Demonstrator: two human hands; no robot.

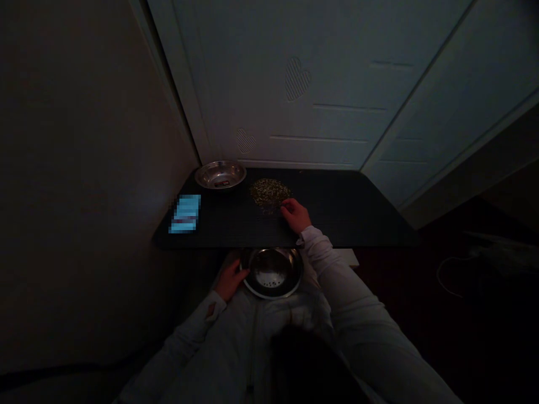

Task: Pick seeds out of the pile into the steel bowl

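The scene is dim. My left hand [229,279] grips the left rim of a steel bowl [290,280] held in my lap just below the black table's front edge; a few small grains lie in its bottom. My right hand [295,214] rests on the black table [345,219], fingers curled at the near right edge of a pile of small greenish-yellow grains [268,192]. Whether anything is pinched in those fingers is too dark to make out.
A second steel bowl [220,174] sits at the table's back left, beside the grain pile. A lit phone screen [185,213] lies at the left end. White door panels [328,84] stand behind the table; a wall runs along the left.
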